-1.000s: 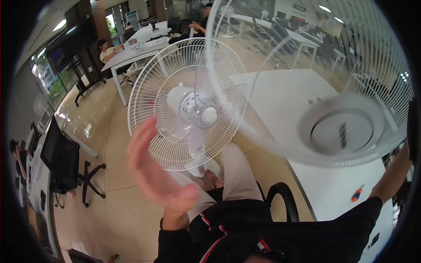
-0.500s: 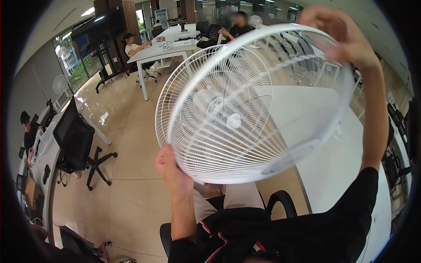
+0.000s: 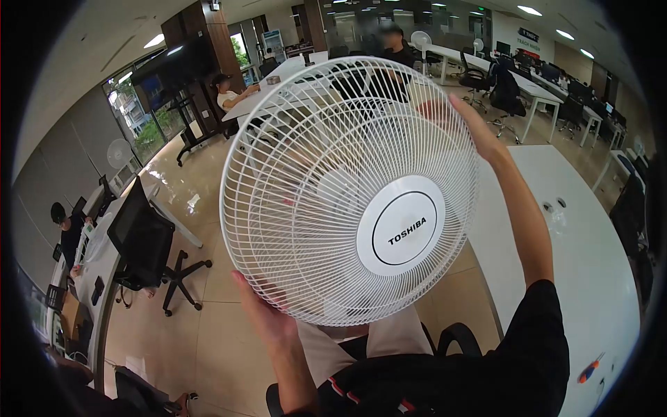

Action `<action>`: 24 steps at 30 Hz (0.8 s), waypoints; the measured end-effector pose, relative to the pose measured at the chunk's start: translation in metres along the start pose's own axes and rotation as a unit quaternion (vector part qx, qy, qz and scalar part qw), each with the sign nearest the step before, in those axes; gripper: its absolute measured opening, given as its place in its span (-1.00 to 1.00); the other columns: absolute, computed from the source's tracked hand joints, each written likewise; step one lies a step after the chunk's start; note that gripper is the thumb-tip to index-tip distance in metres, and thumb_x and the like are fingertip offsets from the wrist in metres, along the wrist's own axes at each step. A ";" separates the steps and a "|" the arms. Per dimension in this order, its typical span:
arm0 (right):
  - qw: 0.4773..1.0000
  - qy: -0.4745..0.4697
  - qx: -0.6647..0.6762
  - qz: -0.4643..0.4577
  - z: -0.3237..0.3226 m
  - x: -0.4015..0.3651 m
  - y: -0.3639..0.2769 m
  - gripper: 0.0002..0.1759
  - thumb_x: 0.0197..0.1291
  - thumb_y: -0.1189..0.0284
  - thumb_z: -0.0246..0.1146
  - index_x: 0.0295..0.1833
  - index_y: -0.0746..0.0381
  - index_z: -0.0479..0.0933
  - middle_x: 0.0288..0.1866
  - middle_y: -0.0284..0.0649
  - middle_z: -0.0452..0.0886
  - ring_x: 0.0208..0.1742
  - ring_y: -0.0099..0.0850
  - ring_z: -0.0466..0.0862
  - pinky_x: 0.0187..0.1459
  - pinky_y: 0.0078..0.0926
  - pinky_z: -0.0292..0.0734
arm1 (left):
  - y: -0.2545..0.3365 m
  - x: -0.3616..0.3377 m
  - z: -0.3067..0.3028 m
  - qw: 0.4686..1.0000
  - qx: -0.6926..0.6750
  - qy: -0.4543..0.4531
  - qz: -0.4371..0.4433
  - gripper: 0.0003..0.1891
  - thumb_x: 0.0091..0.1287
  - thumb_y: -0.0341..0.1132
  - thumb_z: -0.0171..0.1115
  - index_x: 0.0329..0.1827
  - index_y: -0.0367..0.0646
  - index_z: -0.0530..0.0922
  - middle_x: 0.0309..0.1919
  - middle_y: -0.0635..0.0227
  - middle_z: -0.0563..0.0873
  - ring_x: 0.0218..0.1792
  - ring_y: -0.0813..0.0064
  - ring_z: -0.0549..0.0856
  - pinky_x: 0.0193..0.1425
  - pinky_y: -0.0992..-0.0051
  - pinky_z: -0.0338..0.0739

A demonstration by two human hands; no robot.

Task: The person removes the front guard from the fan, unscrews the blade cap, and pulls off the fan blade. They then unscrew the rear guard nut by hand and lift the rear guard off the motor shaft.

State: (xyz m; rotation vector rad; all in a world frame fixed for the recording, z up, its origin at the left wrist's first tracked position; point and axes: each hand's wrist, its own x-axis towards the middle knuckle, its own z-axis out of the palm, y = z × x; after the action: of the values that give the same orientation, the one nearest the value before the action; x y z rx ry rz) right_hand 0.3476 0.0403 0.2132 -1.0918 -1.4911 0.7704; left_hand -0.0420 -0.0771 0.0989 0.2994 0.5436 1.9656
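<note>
A round white front fan grille (image 3: 406,221), with a TOSHIBA badge at its centre, faces me in front of my lap. My left hand (image 3: 269,316) is closed around its lower left rim. At the upper right, my right hand (image 3: 476,128) grips the rim, its fingers partly behind the wires. Through the bars I make out the white fan's motor housing (image 3: 340,186) and rear wires. Whether the two grilles touch all the way round is hidden.
A white table (image 3: 535,264) stands on my right, with small round parts (image 3: 554,205) and a screwdriver (image 3: 589,370) on it. A black office chair (image 3: 142,240) is on the left. Other people sit at a far table (image 3: 253,104) and at the left desk.
The front grille has turned from a tilted, edge-on pose to facing me, and its badge now shows. My right hand has come down and inward with the rim.
</note>
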 end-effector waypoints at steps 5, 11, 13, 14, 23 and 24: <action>0.999 -0.017 0.035 0.015 -0.003 0.003 0.028 -0.24 0.54 -0.14 -0.05 0.35 0.33 0.55 0.29 -0.17 0.64 0.29 -0.39 0.60 0.40 -0.45 0.36 | -0.007 -0.005 -0.035 0.982 0.066 -0.178 0.005 -0.53 0.66 0.07 -0.05 0.28 -0.10 0.57 0.03 0.43 0.72 -0.10 0.57 0.67 -0.06 0.48 0.55; 0.997 -0.076 0.023 0.017 -0.019 0.014 0.071 -0.23 0.54 -0.16 -0.03 0.39 0.33 0.52 0.28 -0.18 0.65 0.27 -0.40 0.60 0.39 -0.44 0.37 | -0.030 -0.008 0.011 0.991 0.062 0.107 0.056 -0.55 0.64 0.11 -0.01 0.13 -0.11 0.59 -0.37 0.55 0.67 -0.59 0.78 0.49 -0.63 0.66 0.29; 0.997 -0.053 0.023 0.045 -0.015 0.019 0.083 -0.23 0.54 -0.17 -0.03 0.38 0.32 0.54 0.26 -0.18 0.66 0.27 -0.41 0.60 0.39 -0.44 0.37 | -0.032 -0.005 0.000 0.994 0.071 0.066 0.054 -0.56 0.64 0.10 -0.01 0.10 -0.10 0.59 -0.40 0.57 0.66 -0.64 0.79 0.45 -0.67 0.66 0.23; 0.997 -0.041 0.023 0.057 -0.010 0.017 0.088 -0.23 0.54 -0.17 -0.02 0.37 0.32 0.55 0.26 -0.19 0.66 0.26 -0.41 0.60 0.39 -0.44 0.36 | -0.027 -0.003 -0.027 0.995 0.084 -0.004 0.047 -0.56 0.65 0.09 -0.01 0.10 -0.10 0.60 -0.38 0.56 0.68 -0.63 0.79 0.46 -0.66 0.67 0.25; 1.000 0.000 0.015 -0.010 0.001 -0.007 0.091 -0.41 0.58 -0.01 0.02 0.16 0.32 0.62 0.07 -0.27 0.69 0.10 -0.51 0.59 0.29 -0.48 0.37 | -0.041 -0.004 -0.032 0.979 0.139 0.040 0.146 -0.61 0.64 0.01 0.05 -0.01 -0.17 0.63 -0.27 0.50 0.70 -0.41 0.70 0.60 -0.37 0.61 0.49; 1.000 0.017 0.017 -0.015 0.004 -0.011 0.091 -0.43 0.58 0.00 0.02 0.12 0.32 0.62 0.03 -0.29 0.69 0.07 -0.52 0.59 0.27 -0.48 0.38 | -0.043 -0.006 -0.025 0.972 0.132 0.086 0.172 -0.60 0.64 0.00 0.06 -0.02 -0.19 0.63 -0.24 0.47 0.70 -0.34 0.68 0.63 -0.27 0.58 0.55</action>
State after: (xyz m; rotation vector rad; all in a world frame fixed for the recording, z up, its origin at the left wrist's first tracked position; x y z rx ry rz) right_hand 0.3645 0.0643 0.1259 -1.0505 -1.4582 0.7498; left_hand -0.0163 -0.0726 0.0555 0.4124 0.9204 2.2690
